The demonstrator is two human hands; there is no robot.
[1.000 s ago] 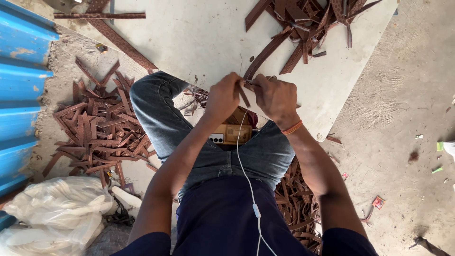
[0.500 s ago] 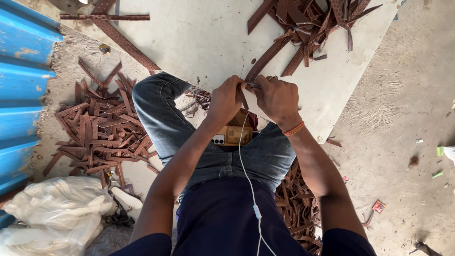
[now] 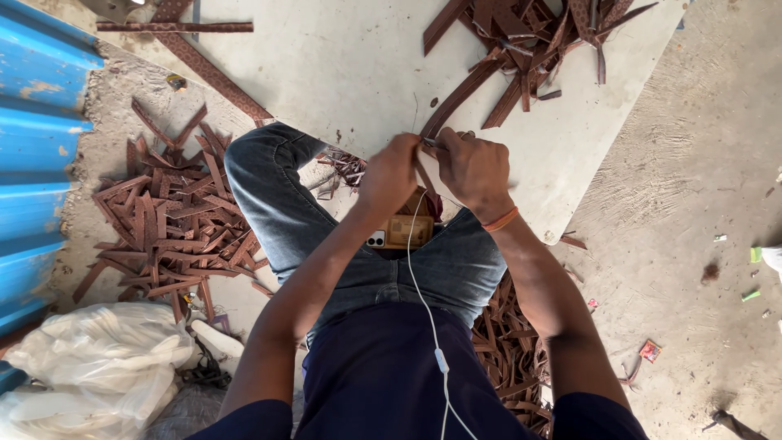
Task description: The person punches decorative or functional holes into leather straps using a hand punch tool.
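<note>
Left hand: the left hand [image 3: 391, 173] was closed in a pinch on the near end of a brown leather strip [image 3: 458, 98], just above the lap.
Right hand: the right hand [image 3: 472, 167] was closed too, touching the left hand at the fingertips and gripping the same strip; an orange band [image 3: 501, 220] circled its wrist.
Strip: the brown leather strip ran from between the two hands toward 1 o'clock across the white board [image 3: 342, 73], its far end reaching the heap of strips [image 3: 538, 33] at 1 o'clock.
Lap: a phone [image 3: 399, 232] lay on the jeans at 6 o'clock from the hands, with a white earphone cable [image 3: 423, 301] running down from it over the dark shirt.
Floor, 9 o'clock: a pile of cut brown strips [image 3: 175, 216] lay beside the left knee, near a blue corrugated sheet [image 3: 37, 138].
Floor, 7 o'clock: a white plastic bag [image 3: 90, 367] lay crumpled.
Floor, 5 o'clock: more brown strips [image 3: 509, 350] lay under the right thigh.
</note>
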